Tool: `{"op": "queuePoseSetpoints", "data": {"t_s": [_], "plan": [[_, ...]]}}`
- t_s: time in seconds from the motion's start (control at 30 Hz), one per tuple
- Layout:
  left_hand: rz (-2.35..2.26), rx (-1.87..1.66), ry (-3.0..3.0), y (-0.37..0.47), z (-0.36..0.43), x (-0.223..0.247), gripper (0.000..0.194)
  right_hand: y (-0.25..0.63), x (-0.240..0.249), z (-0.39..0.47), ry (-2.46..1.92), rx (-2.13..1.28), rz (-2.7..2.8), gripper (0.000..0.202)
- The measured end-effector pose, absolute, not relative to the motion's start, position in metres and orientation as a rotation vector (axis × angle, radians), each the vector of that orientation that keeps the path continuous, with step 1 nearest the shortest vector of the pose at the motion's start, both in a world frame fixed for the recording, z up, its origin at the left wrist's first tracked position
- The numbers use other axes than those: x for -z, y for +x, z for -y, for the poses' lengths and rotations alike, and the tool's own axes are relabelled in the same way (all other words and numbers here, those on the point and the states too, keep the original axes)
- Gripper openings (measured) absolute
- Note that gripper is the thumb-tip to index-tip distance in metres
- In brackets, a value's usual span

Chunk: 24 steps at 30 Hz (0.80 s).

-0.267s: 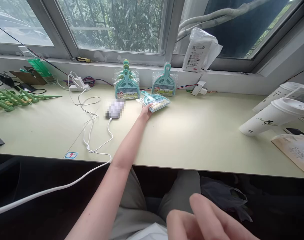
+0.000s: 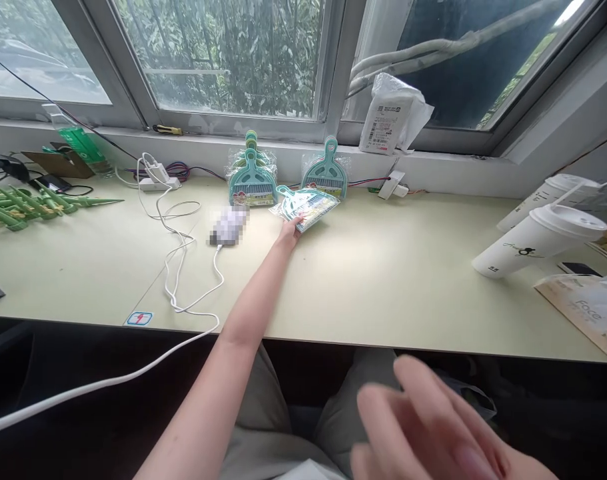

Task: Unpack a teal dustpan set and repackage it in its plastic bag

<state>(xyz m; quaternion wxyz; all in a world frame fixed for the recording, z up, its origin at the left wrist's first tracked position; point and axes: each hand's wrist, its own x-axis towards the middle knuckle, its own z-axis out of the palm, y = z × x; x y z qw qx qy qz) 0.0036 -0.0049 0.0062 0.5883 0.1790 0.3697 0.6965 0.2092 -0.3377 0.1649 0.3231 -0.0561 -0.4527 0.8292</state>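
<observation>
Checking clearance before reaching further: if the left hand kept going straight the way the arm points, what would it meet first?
The left hand already touches the flat-lying packaged teal dustpan set. Straight beyond it stands another packaged dustpan set against the window ledge, likely next, though depth is unclear.

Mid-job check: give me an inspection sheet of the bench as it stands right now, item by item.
Surface: pale green table, bare in the middle.
Job's things: one wrapped teal dustpan set lies flat; two more stand against the sill.
Clutter: two white lidded cups, a paper bag, green plastic stakes, a white packet on the sill, a blurred item.
Hands: left hand reaches to the flat set's near edge, fingers on it; right hand open, blurred, near the lap, holding nothing.
Cables: white cable loops across the table and off the front edge; power strip at the back.
Surroundings: windows with foliage outside.
</observation>
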Motion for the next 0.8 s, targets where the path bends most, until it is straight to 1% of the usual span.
{"op": "queuePoseSetpoints", "data": {"t_s": [0.07,0.17,0.23,0.33,0.4,0.5,0.57,0.67,0.73,0.8], "plan": [[-0.849,-1.620,0.439,0.003,0.008,-0.008,0.034,0.202,-0.150,0.305,-0.214,-1.861,1.351,0.029],[-0.810,-1.599,0.511,0.003,0.013,-0.011,0.031,0.187,-0.118,0.218,-0.543,-1.309,1.557,0.018],[-0.821,-1.564,0.590,0.003,0.017,-0.013,0.032,0.181,-0.093,0.150,-0.717,-0.947,1.627,0.020],[-0.834,-1.546,0.749,0.005,0.023,-0.016,0.049,0.183,-0.062,0.074,-0.863,-0.575,1.744,0.029],[-0.838,-1.479,0.803,0.008,0.026,-0.017,0.057,0.189,-0.047,0.051,-0.845,-0.449,1.852,0.028],[-0.821,-1.400,0.842,0.015,0.027,-0.017,0.054,0.198,-0.028,0.044,-0.991,-0.372,2.037,0.022],[-0.804,-1.401,0.844,0.020,0.027,-0.017,0.053,0.202,-0.020,0.045,-1.145,-0.403,2.052,0.025],[-0.798,-1.436,0.835,0.028,0.031,-0.020,0.057,0.206,-0.012,0.039,-1.233,-0.652,1.806,0.031],[-0.786,-1.410,0.847,0.031,0.035,-0.023,0.062,0.208,-0.010,0.032,-1.184,-0.905,1.531,0.034],[-0.766,-1.349,0.892,0.032,0.040,-0.027,0.068,0.209,-0.009,0.027,-1.101,-1.118,1.275,0.033]]}}
